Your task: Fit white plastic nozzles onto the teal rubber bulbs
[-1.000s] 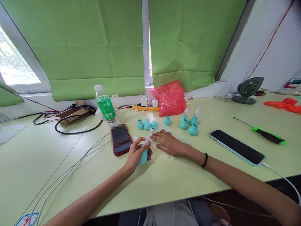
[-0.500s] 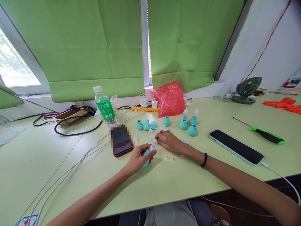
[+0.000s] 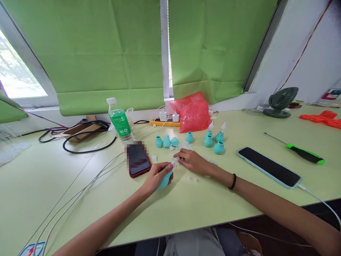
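Observation:
My left hand (image 3: 157, 176) is wrapped round a turquoise squeeze bulb (image 3: 165, 179). A clear plastic piece (image 3: 174, 164) sticks out at the bulb's upper end, by my left thumb. Just to the right, my right hand (image 3: 192, 161) reaches over the table with its fingers bent and apart. Its fingertips are close to the clear piece and to small translucent parts (image 3: 188, 145) on the table; whether they touch any is hard to see. Several turquoise bulbs (image 3: 208, 141) stand behind my hands, two with whitish pointed tips (image 3: 223, 126). Tiny clear bits (image 3: 195, 179) lie below my right wrist.
A red-cased phone (image 3: 138, 160) and a water bottle (image 3: 121, 122) are on the left, with white cables. Red bubble wrap (image 3: 194, 113) and an orange power strip (image 3: 165, 123) lie at the back. Rightward are another phone (image 3: 269, 167), a screwdriver (image 3: 301, 151) and a small fan (image 3: 281, 103).
My left hand has turned the bulb a little, so its clear piece now points toward my right fingers. My right fingers have shifted slightly and opened out; the bulbs behind stay put.

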### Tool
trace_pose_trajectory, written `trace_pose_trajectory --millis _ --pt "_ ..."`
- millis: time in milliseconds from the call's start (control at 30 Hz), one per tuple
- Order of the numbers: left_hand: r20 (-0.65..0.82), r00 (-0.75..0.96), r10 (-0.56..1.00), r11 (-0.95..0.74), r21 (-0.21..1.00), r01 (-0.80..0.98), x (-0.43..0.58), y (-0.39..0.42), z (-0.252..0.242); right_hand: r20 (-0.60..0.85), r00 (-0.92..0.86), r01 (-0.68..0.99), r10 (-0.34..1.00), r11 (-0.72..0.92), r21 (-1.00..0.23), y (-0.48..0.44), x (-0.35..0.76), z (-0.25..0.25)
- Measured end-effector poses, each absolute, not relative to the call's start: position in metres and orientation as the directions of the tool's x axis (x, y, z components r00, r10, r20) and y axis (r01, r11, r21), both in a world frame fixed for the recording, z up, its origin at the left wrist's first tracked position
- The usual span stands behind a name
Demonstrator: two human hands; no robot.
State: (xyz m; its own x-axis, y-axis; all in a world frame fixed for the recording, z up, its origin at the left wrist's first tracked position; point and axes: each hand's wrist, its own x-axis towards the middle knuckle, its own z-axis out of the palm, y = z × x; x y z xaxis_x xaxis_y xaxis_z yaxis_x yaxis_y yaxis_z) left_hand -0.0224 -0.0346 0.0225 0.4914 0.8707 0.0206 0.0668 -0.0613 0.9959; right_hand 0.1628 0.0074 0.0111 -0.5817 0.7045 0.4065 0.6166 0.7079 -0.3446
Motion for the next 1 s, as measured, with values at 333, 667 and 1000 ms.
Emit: trace_pose_trajectory --millis 333,667,1000 --pt "0.108 0.402 0.909 -0.189 0.967 0.168 -0.022 -0.033 0.018 0.259 -0.567 0.085 0.781 0.369 -0.925 0.001 0.178 0.041" --pt "0.288 0.471 0.834 -0.525 0.678 0.514 -0.024 -0.042 0.018 0.133 -0.698 0.255 0.704 0.417 -0.872 -0.005 0.177 0.040" --pt "0.332 0.559 0.760 -0.649 0.429 0.628 -0.025 -0.044 0.017 0.081 -0.731 0.257 0.677 0.383 -0.887 -0.005 0.177 0.040"
